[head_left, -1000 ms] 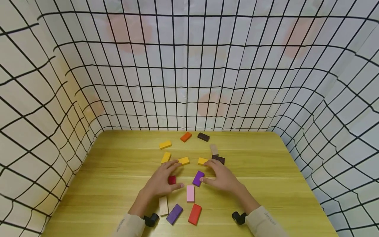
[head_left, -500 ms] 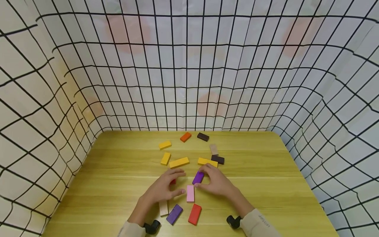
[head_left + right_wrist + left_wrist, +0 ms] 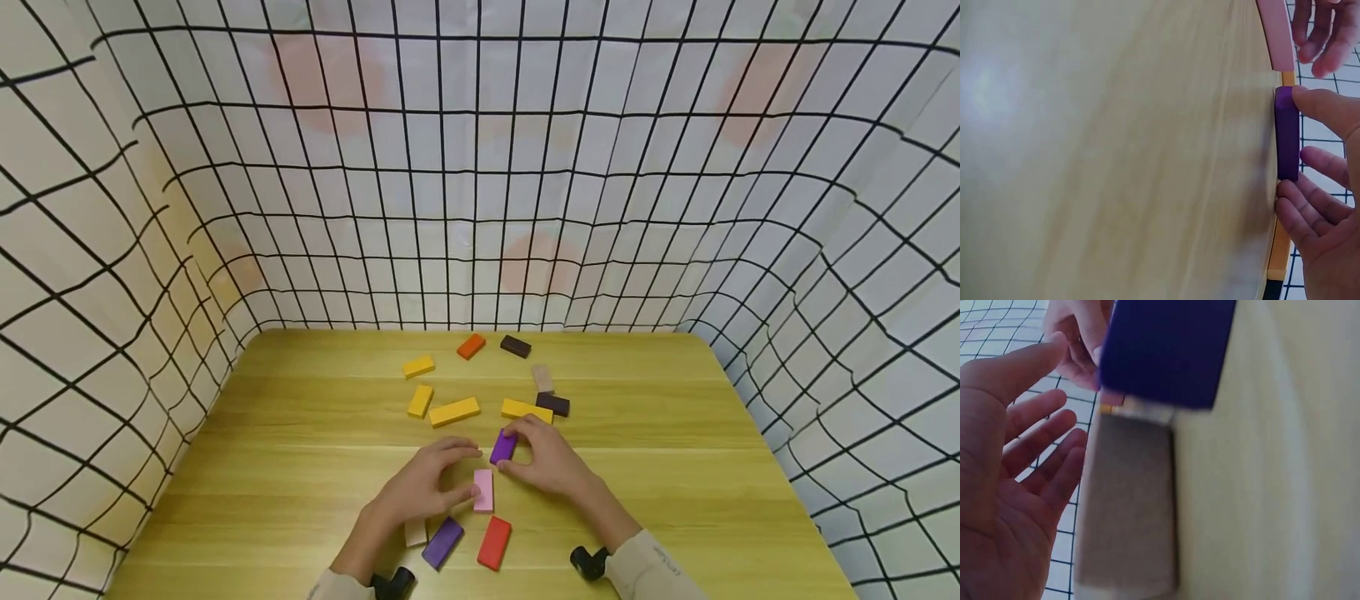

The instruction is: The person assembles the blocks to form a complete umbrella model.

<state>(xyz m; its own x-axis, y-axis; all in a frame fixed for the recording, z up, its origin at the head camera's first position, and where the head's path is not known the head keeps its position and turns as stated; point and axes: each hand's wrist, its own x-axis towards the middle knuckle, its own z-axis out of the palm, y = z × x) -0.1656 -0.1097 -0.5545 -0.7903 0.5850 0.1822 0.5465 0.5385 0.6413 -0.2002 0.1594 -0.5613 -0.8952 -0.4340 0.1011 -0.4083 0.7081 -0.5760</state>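
Note:
My right hand [image 3: 553,460] pinches a bright purple block [image 3: 502,447] end to end, thumb on its near end and fingertips on its far end. The right wrist view shows that purple block [image 3: 1286,134] low on the table between thumb and fingers. Opposite, my left hand [image 3: 423,485] hovers with loosely bent fingers and nothing in its grasp. Its thumb tip overlaps the left edge of a pink block [image 3: 484,498]; whether they touch I cannot tell. Under the left wrist lies a partly covered beige block [image 3: 416,533]. A dark red block seen earlier is now hidden by the left hand.
A darker purple block [image 3: 442,542] and a red block [image 3: 494,542] lie nearest me. Farther back are several yellow blocks [image 3: 454,412], dark brown blocks [image 3: 552,404], a tan block [image 3: 542,379] and an orange block [image 3: 471,346]. Black-gridded white sheeting [image 3: 480,208] encloses the wooden table [image 3: 660,400].
My right hand has drawn back from the yellow block and taken hold of the purple block, shifting it slightly. My left hand has moved nearer me and rightward, toward the pink block, covering the dark red one.

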